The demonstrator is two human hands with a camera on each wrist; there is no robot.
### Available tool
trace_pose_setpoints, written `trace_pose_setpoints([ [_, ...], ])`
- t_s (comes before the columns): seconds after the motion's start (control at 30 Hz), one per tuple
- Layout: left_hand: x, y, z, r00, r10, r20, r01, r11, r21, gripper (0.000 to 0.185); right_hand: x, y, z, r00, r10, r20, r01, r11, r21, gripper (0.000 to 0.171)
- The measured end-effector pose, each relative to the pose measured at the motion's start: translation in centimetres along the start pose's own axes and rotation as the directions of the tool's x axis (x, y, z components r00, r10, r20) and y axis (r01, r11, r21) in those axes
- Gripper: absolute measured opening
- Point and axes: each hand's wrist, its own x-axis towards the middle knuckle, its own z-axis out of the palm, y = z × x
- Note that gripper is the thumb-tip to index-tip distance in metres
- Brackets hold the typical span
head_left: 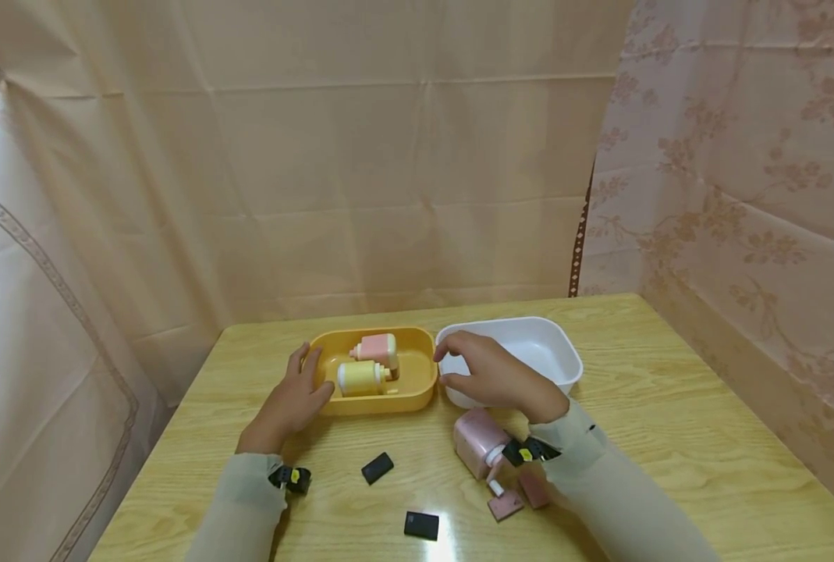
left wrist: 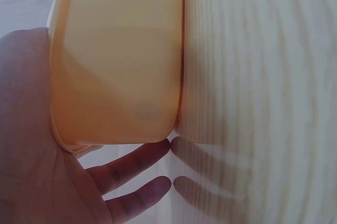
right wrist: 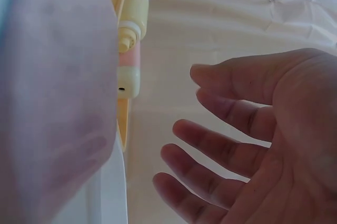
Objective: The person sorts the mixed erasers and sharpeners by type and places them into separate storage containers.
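Note:
My left hand [head_left: 293, 398] rests at the left end of a yellow-orange tray [head_left: 381, 404], its fingers spread along the rim and outer wall. In the left wrist view, two straight fingers [left wrist: 139, 199] reach down past the tray's end. Inside the tray lie a yellow pencil sharpener [head_left: 360, 378] and a pink one [head_left: 374, 346] with cream ends. My right hand [head_left: 497, 371] hovers above the left part of a white tray [head_left: 564, 355], fingers loosely bent and holding nothing. A pink crank-handled sharpener [head_left: 474, 441] lies below the right wrist.
Two small black blocks [head_left: 377, 467] lie apart on the wooden table [head_left: 346, 515]. Near the pink sharpener's crank are two flat pinkish blocks [head_left: 505, 506], one partly behind the right sleeve. The two trays stand side by side, and a beige curtain [head_left: 388, 195] hangs behind the table.

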Motion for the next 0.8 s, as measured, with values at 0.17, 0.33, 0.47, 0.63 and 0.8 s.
trace_pose_setpoints([
  [0.17, -0.1, -0.1, 0.0, 1.0, 0.004, 0.0, -0.004, 1.0, 0.001, 0.078, -1.0, 0.0, 0.2, 1.0, -0.02, 0.016, 0.02, 1.0, 0.014, 0.028],
  [0.33, -0.1, -0.3, 0.1, 1.0, 0.0, 0.0, 0.0, 1.0, -0.002, 0.078, -1.7, 0.2, 0.4, 0.999, -0.025, 0.044, 0.023, 0.999, 0.047, 0.028],
  [0.47, -0.1, -0.1, 0.1, 1.0, -0.004, -0.002, 0.004, 1.0, -0.019, 0.079, -2.1, 0.3, 0.6, 0.997, -0.03, 0.067, 0.026, 0.997, 0.068, 0.024],
  [0.63, 0.0, 0.0, 0.1, 1.0, 0.005, 0.003, -0.005, 1.0, -0.023, 0.079, -2.6, 0.6, 0.9, 0.994, -0.032, 0.107, 0.025, 0.998, 0.064, 0.026],
  [0.8, -0.1, -0.1, 0.0, 1.0, 0.002, -0.002, -0.002, 1.0, -0.021, 0.078, -3.1, 0.6, 1.0, 0.99, -0.053, 0.129, 0.049, 0.998, 0.036, 0.029],
])
